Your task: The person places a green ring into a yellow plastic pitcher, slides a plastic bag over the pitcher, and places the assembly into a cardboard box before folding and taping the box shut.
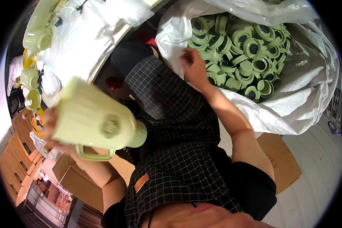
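Observation:
My left hand (50, 127) is closed around the wide end of a large pale-green jug (98, 114), tilted over my lap. Its side handle (95, 153) hangs toward me, and its narrower, round, slightly darker green end (140, 134) points right. A round printed mark on its side is blurred. My right hand (195, 70) is raised at the near left edge of a big white sack (250, 114), its fingers smeared but loosely apart, with nothing seen in them. Inside the sack lie many green ring-shaped plastic parts (252, 48) with dark centres.
A table with clear plastic bags (89, 32) stands at the upper left. Several pale-green vessels (29, 78) line its far side. An opened cardboard box (78, 178) sits at the lower left, with stacked cartons (17, 152) beyond. Flat cardboard (279, 161) lies at the right.

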A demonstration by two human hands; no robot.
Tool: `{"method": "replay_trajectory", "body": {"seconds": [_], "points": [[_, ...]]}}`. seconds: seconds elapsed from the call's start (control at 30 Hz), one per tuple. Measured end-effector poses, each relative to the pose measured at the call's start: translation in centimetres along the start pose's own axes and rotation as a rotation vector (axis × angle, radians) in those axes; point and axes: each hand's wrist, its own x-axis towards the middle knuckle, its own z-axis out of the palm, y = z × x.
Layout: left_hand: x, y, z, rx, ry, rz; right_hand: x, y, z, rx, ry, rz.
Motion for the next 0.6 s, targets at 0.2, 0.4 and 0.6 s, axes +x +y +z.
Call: {"method": "replay_trajectory", "body": {"seconds": [0.2,0.4,0.6], "points": [[0.8,-4.8,5.9,0.677,-0.078,-0.189,-1.0,30.1,-5.4,-0.975,-0.343,0.468],[-7.9,-2.1,6.0,0.841,0.067,-0.415,-0.8,25.0,-1.7,-0.915,-0.312,0.615],[-9.4,-3.9,5.0,0.811,0.137,-0.232,2.6,5.3,-5.2,0.320,0.218,0.317]]}}
